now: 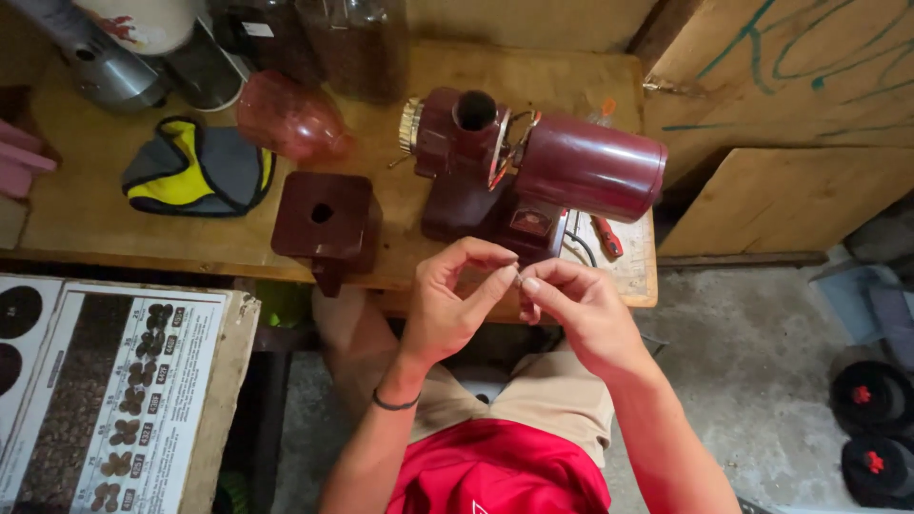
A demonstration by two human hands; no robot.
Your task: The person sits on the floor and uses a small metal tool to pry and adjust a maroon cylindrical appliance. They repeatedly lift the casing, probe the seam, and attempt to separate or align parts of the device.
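Both hands pinch one tiny part at frame centre.
Left hand and right hand meet fingertip to fingertip just past the surface edge, below the maroon grinder; open floor lies right.

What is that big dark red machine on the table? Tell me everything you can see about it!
The dark red machine looks like a grinder of glossy metal or plastic. It stands on the wooden table, near the front edge. On the right is a fat round barrel lying sideways; on the left, a blocky body with a round open hole on top and a ribbed brass-coloured knob at its end. A small plate sits on its base. Neither hand touches it; the left hand and right hand meet just in front.
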